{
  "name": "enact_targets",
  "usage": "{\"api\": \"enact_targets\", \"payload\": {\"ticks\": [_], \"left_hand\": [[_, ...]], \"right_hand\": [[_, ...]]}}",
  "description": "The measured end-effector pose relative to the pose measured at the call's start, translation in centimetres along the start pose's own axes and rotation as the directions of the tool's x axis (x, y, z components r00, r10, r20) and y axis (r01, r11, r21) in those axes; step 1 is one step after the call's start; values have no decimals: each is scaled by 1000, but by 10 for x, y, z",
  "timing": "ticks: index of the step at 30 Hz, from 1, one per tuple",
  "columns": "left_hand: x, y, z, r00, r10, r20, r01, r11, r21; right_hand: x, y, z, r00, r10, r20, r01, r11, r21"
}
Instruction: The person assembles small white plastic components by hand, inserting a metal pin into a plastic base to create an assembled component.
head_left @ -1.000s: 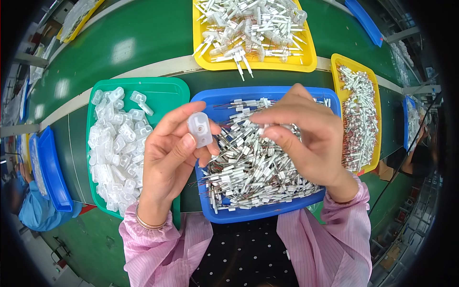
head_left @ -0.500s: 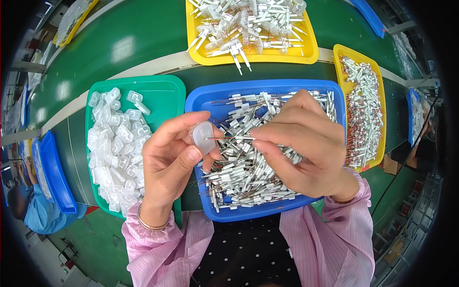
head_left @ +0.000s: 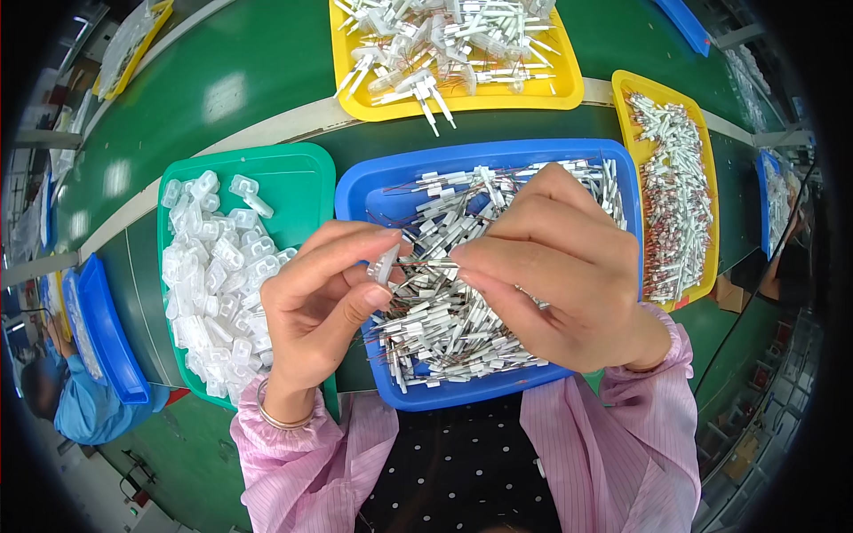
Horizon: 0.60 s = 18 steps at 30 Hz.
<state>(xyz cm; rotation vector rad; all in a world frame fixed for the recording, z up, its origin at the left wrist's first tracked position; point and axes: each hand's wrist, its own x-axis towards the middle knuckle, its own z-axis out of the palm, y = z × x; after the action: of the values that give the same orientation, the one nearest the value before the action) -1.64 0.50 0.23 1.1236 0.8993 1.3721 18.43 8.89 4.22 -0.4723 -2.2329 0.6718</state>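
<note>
1. Green work desk [head_left: 275,62], edged by a pale curved strip, stretches across a factory floor, its lines bowed by the wide lens. Off to the left, a co-worker's blue sleeve [head_left: 102,409] shows beside a long blue plastic bin [head_left: 111,333].

2. At centre, a person in pink striped sleeves [head_left: 289,466] works with both bare hands raised over the trays, a metal bangle [head_left: 283,422] circling one wrist.

3. Left hand [head_left: 320,298]: thumb and fingers close on a small translucent plastic housing [head_left: 382,265], which is turned nearly edge-on, above the near-left part of a blue rectangular tray.

4. Right hand [head_left: 569,275]: thumb and forefinger pinch a slim white component with thin wires [head_left: 426,263], its wired end pointing left at the housing. Whether the wires pass into the housing cannot be told.

5. Beneath the hands, the blue rectangular tray [head_left: 351,191] holds a dense heap of white connector pieces with dark and reddish wires [head_left: 458,324].

6. Left of it, a green plastic tray [head_left: 284,164] carries piled frosted housings [head_left: 213,284].

7. Beyond, a yellow tray [head_left: 524,99] bears housings joined to white wired parts [head_left: 444,44]; at right, a narrower yellow tray [head_left: 662,91] holds white pieces with red wires [head_left: 675,204].
</note>
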Motion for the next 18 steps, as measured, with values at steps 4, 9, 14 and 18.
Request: {"api": "enact_targets", "payload": {"ticks": [4, 9, 14, 18], "left_hand": [[-1, 1, 5, 999, -45, -26, 44, 998, -33], [-4, 1, 13, 997, -55, -53, 50, 995, -84], [-4, -10, 15, 995, -75, -70, 61, 982, -177], [-6, -14, 16, 994, -80, -77, 65, 981, -182]], "right_hand": [[-2, 0, 3, 1000, 4, -3, -4, 1000, 2], [-4, 1, 8, 982, 179, -56, -178, 984, 32], [-4, 3, 11, 977, 197, 75, -208, 960, 185], [-7, 2, 14, 969, 232, 83, -244, 944, 220]]}}
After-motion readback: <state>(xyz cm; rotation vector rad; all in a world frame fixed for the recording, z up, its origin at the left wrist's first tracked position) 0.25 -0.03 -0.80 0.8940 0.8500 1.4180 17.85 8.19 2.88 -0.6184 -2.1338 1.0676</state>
